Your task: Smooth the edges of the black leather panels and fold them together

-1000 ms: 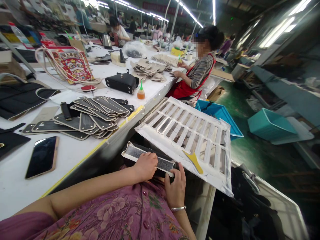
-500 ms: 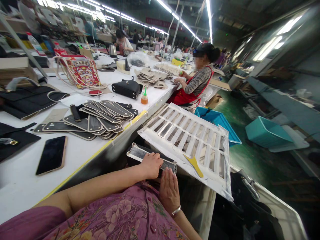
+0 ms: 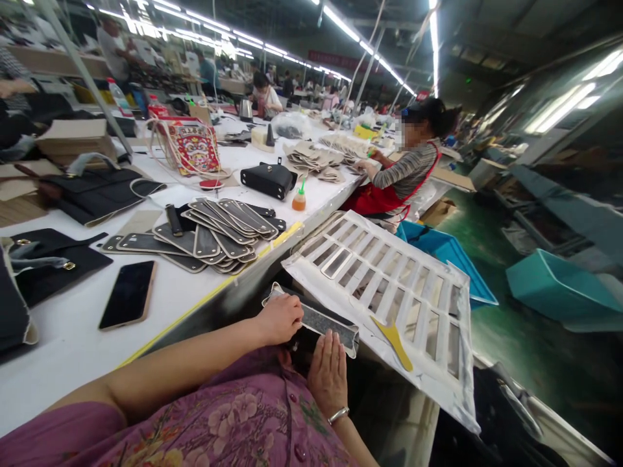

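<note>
Across my lap, below the table edge, lies a partly made black bag (image 3: 327,323) with a long grey bottom strip and pale raw edges. My left hand (image 3: 280,319) is curled over its left part, fingers folded around the near edge. Against its near side at the right end rests my right hand (image 3: 329,368), fingers stretched out and together, a silver bangle on the wrist. The bag's underside is hidden. To the right stands a white slotted frame (image 3: 360,263) with a yellow scraper (image 3: 396,345) and a metal plate (image 3: 335,263) on it.
Left on the table are a phone (image 3: 127,295), stacked black strips (image 3: 221,227), a glue bottle (image 3: 298,200), a finished black bag (image 3: 268,180) and a red gift bag (image 3: 192,148). A co-worker (image 3: 411,172) sits beyond the frame, near blue bins (image 3: 435,250). Black pieces lie lower right.
My left hand has slid left along the bag's strip, baring more of it. My right hand has dropped slightly from the edge. The view has turned a little left.
</note>
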